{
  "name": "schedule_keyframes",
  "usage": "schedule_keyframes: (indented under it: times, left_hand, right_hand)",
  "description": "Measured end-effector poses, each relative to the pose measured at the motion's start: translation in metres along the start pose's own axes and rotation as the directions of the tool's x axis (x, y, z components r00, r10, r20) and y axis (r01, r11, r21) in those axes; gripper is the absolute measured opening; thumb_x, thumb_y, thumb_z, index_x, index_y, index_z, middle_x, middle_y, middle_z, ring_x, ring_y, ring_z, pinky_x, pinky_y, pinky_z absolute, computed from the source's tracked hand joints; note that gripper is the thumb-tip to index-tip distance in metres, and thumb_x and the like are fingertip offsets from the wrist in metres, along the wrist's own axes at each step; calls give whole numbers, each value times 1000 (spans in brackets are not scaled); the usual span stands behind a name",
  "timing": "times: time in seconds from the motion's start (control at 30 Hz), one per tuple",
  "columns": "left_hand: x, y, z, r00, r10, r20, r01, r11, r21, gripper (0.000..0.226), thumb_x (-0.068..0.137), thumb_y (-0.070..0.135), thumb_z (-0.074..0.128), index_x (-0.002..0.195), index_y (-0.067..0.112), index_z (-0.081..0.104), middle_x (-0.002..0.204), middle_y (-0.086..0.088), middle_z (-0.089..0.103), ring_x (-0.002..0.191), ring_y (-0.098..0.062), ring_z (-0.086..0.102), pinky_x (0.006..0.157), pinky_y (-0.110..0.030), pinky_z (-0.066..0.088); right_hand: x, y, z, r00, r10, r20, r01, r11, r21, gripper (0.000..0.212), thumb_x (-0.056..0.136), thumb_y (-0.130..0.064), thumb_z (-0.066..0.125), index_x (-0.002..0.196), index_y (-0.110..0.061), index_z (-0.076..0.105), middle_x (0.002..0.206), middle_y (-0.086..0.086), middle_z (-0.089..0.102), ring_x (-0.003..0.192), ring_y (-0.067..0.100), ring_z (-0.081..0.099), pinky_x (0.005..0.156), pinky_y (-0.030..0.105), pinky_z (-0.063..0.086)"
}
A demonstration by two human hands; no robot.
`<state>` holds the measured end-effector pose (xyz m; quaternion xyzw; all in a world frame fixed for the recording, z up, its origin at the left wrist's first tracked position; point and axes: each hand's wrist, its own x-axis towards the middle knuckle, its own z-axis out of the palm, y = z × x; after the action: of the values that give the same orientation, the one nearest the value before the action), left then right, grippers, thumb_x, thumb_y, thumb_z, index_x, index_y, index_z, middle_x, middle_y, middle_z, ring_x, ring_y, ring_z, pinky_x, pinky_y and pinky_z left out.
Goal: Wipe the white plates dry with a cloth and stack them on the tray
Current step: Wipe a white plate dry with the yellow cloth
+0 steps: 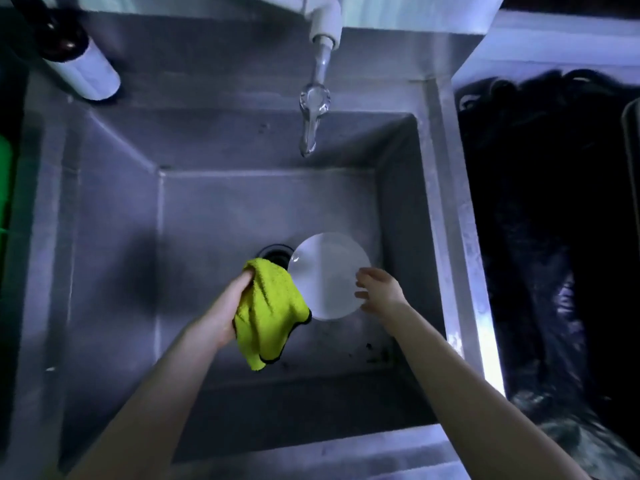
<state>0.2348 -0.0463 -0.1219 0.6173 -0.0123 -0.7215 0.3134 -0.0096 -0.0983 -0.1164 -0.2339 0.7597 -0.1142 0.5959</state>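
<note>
A round white plate (325, 271) sits low in a steel sink (114, 220), right of the middle of the basin floor. Whether it lies flat or is tipped up cannot be told from above. Its left edge overlaps the dark round drain (273, 252).

The right hand (381, 289) is at the plate's right rim, fingers spread and loosely straight, overlapping the edge. Whether the fingertips actually touch the plate is unclear. The bare forearm reaches in from the lower right.

The left hand (232, 306) is just left of the plate, fingers curled around a bunched yellow-green cloth (270, 306) with a dark trim. The cloth hangs down from the grip, and its right fold covers the plate's lower left edge. The left forearm comes in from the lower left.

Above the basin, a tap (313, 109) with a clear spout points down over the back of the sink. A dark bottle (79, 60) with a white lower part stands on the ledge at the upper left. To the right of the sink is a black, crinkled bag (540, 202). A bright green object (5, 188) shows at the far left edge, too cut off to identify.
</note>
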Motion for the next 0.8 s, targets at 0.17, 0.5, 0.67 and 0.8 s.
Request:
schedule_keyframes:
  times: [0.17, 0.5, 0.67, 0.8]
  left_hand:
    - [49, -17, 7, 972, -229, 53, 215, 957, 194, 42, 102, 40, 40, 94, 9, 67, 79, -9, 76, 68, -18, 73, 61, -30, 53]
    - [105, -38, 11, 984, -104, 145, 16, 861, 508, 35, 97, 11, 53, 124, 33, 58, 113, 6, 72, 99, -13, 69, 82, -30, 52]
    - [108, -40, 10, 994, -43, 103, -26, 805, 593, 63, 67, 26, 65, 126, 44, 56, 107, 18, 72, 94, -4, 69, 74, -21, 52]
    - [106, -46, 10, 995, -8, 103, -52, 823, 565, 67, 56, 36, 71, 118, 52, 56, 100, 23, 71, 93, -6, 70, 68, -18, 53]
  right_hand:
    - [45, 26, -4, 995, -11, -97, -7, 984, -180, 55, 98, -27, 59, 149, -19, 43, 135, 9, 60, 108, 27, 60, 89, 38, 49]
    - [99, 58, 8, 990, 47, -130, -73, 976, -203, 54, 92, -19, 62, 144, -21, 48, 137, 10, 58, 111, 26, 58, 81, 30, 42]
    - [108, 59, 11, 976, 71, -205, -118, 967, -224, 53, 88, -19, 62, 140, -23, 52, 138, 13, 53, 113, 34, 60, 86, 36, 50]
    - [109, 54, 10, 972, 128, -195, -163, 971, -173, 51, 87, -16, 67, 136, -17, 55, 133, 13, 57, 99, 31, 61, 76, 34, 46]
